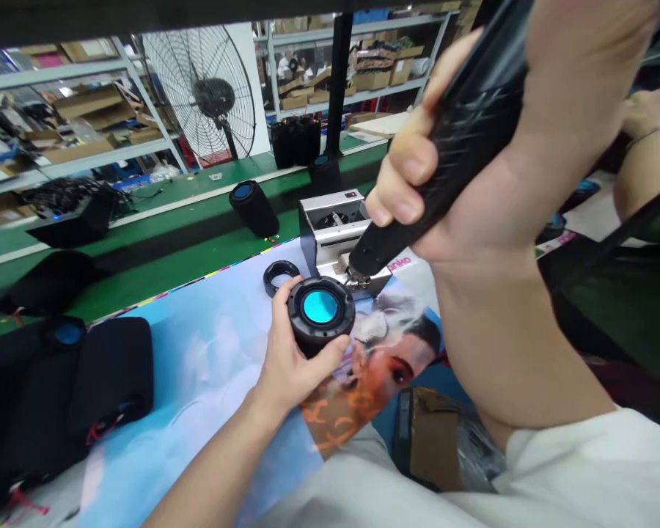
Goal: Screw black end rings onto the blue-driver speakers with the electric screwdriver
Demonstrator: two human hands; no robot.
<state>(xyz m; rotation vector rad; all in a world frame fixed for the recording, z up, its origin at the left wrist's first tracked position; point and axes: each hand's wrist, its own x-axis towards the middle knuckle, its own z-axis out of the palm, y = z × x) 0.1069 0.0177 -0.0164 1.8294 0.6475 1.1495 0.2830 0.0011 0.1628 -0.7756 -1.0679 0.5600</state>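
My left hand (291, 352) is wrapped round a black cylindrical speaker (298, 299) with a shiny blue disc in its end, which faces up. In my right hand (412, 176) is a black electric screwdriver (462, 139), slanting down to the left. Its tip is at the front of a silver screw feeder (333, 227), just right of the speaker; whether it touches a screw is too small to tell. A loose black ring (279, 277) lies on the printed poster sheet (198, 367) behind my left hand.
Another black speaker (254, 209) stands on the green conveyor (198, 238) behind the feeder. Several dark speaker bodies (118, 367) with red wires lie at left. A large fan (203, 95) and shelves (77, 73) are beyond. Another person's arm (652, 147) shows at right.
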